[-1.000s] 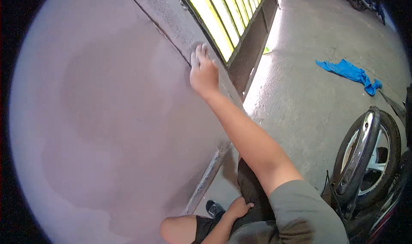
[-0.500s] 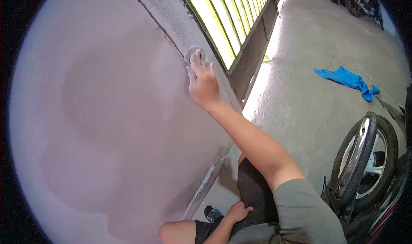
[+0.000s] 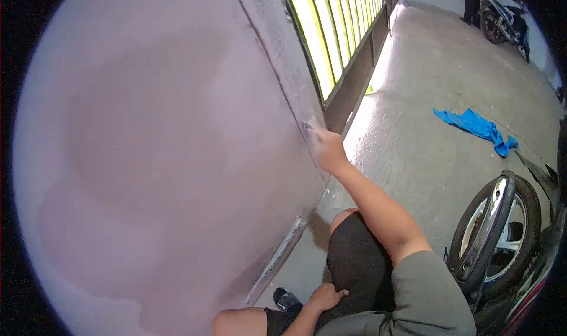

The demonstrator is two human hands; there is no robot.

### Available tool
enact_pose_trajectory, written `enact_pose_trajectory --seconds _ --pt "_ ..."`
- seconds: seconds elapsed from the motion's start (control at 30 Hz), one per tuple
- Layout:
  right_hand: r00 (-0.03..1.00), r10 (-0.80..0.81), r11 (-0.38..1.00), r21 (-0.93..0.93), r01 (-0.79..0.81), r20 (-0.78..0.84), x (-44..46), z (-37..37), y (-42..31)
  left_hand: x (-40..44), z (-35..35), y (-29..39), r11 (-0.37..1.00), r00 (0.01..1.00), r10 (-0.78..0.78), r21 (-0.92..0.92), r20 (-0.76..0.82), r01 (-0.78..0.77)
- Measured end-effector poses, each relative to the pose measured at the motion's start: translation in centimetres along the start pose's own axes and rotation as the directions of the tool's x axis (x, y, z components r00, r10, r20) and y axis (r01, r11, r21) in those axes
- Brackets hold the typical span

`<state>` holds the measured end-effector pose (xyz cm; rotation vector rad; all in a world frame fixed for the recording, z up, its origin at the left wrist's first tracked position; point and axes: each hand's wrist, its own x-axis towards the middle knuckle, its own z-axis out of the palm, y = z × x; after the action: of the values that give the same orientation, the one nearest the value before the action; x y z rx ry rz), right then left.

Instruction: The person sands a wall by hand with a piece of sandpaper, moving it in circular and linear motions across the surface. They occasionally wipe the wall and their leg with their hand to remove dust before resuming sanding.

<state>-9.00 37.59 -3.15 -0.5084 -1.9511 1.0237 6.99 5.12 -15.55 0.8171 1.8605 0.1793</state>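
My right hand [image 3: 326, 149] is against the narrow edge of a pinkish-grey wall [image 3: 177, 159], by the dark crack [image 3: 277, 79] that runs down it. Motion smears its fingers. Under them is a pale flat pad [image 3: 309, 123], probably sandpaper, blurred now; half a second ago its rounded outline showed beneath whitened fingertips. My left hand [image 3: 326, 297] rests on my dark shorts [image 3: 357, 250], its thumb side toward the right. Its other fingers are mostly hidden, and nothing shows in it.
Beside the wall edge stands a barred metal gate [image 3: 348, 46]. A blue cloth [image 3: 472, 123] lies on the concrete floor [image 3: 407, 159]. At right is a motorcycle wheel [image 3: 525, 224]. Far back, a person in dark trousers [image 3: 471, 5] stands by another motorcycle [image 3: 502, 26].
My right hand has slid down along the wall edge, toward me, with the pad. My view has shifted slightly. My left hand stays on my lap.
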Motion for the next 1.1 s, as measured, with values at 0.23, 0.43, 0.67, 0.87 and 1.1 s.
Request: enact_pose_trajectory --seconds 0.23,0.43,0.67,0.87,1.1 --pt "0.846 0.514 0.813 0.395 -0.427 -0.142 -0.6 -3.1 5.7 -2.2 -0.4 0.0 0.999 0.999 -0.007 0.046 -0.040 0.009" --pt "0.895 0.402 0.782 0.582 -0.224 -0.195 -0.7 -4.1 -6.4 -6.1 -2.3 2.3 0.988 0.993 0.036 0.150 -0.114 -0.019" --pt "0.969 0.116 0.779 0.626 0.047 -0.217 1.1 -0.6 -11.0 -7.1 -0.9 2.2 0.988 0.974 0.131 0.102 -0.183 -0.113" --pt "0.873 -0.415 0.900 0.021 0.435 -0.257 -2.2 5.1 -7.7 -9.9 -0.8 2.8 0.915 0.858 0.391 0.239 -0.332 -0.324" --pt "0.856 -0.456 0.886 -0.036 0.462 -0.245 -2.9 7.8 -10.0 -9.8 -3.4 2.7 0.925 0.921 0.352 0.216 -0.168 -0.314"
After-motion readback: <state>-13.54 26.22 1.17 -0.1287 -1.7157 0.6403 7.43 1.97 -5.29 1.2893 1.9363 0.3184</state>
